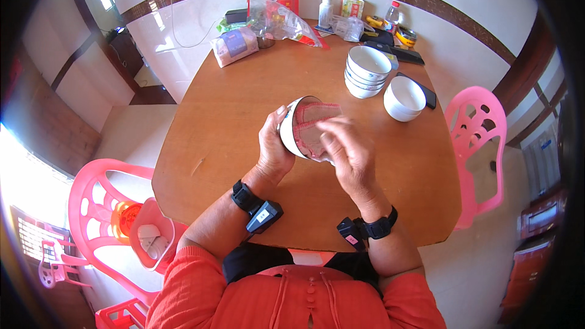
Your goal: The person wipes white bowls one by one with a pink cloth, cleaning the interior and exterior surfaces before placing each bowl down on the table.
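My left hand [274, 146] grips a white bowl [287, 132] with a dark rim by its outer wall, tilted so that its mouth turns to the right. A brownish cloth with red stitched edges [315, 130] covers much of the mouth. On that cloth's right side is my right hand [349, 148], fingers bent and slightly blurred, pinching or pressing the cloth. The inside of the bowl is mostly hidden behind the cloth. Further back on the right stand a tall stack of white bowls [368, 73] and a shorter stack of white bowls [405, 100].
Across the back of the wooden table [219, 114] are a tissue pack [235, 45], clear plastic packaging [279, 23], a white bottle [325, 13] and a red-capped bottle [391, 18]. Pink plastic chairs [480, 114] flank the table. A pink bin [153, 235] is at lower left.
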Demonstrator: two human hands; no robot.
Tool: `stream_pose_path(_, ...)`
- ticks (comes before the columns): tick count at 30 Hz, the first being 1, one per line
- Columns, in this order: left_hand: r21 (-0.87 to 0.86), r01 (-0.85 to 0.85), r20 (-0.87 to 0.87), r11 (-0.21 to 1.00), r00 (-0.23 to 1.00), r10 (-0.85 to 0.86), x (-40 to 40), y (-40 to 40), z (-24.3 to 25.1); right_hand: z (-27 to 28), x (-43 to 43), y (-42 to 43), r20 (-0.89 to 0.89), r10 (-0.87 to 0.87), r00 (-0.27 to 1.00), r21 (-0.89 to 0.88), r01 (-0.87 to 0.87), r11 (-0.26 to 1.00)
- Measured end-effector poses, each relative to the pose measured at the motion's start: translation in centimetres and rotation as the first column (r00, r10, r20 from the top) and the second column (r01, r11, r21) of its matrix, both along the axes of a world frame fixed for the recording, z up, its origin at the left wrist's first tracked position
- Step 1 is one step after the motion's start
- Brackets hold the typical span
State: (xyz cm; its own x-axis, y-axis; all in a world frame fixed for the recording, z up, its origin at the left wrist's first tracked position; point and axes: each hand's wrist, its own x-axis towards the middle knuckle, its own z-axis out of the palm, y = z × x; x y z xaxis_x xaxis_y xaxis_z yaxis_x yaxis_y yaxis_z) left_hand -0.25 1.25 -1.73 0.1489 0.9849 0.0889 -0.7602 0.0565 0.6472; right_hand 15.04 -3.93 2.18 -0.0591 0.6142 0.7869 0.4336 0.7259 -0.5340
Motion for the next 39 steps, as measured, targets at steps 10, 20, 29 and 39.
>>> stream_pose_path(10, 0.115, -0.033, -0.222, 0.993, 0.973, 0.058, 1.1, -1.5, 0.5, -4.0, 1.0, 1.7, 0.020, -0.242, 0.970, -0.656, 0.195, 0.729)
stream_pose_path(20, 0.108, 0.265, -0.267, 0.958, 0.936, -0.229, 0.2, -0.6, 0.4, -2.1, 0.9, 0.9, 0.073, -0.370, 0.926, -0.281, 0.375, 0.884)
stream_pose_path(29, -0.203, 0.561, 0.088, 0.802, 0.827, -0.556, 1.0, 0.5, -2.4, -1.7, 2.0, 1.7, 0.203, -0.343, 0.917, 0.125, 0.323, 0.938)
stream_pose_path(39, -0.113, 0.556, 0.114, 0.823, 0.831, -0.545, 1.0, -0.4, -1.8, 1.1, 1.8, 0.4, 0.132, -0.084, 0.988, 0.191, 0.058, 0.980)
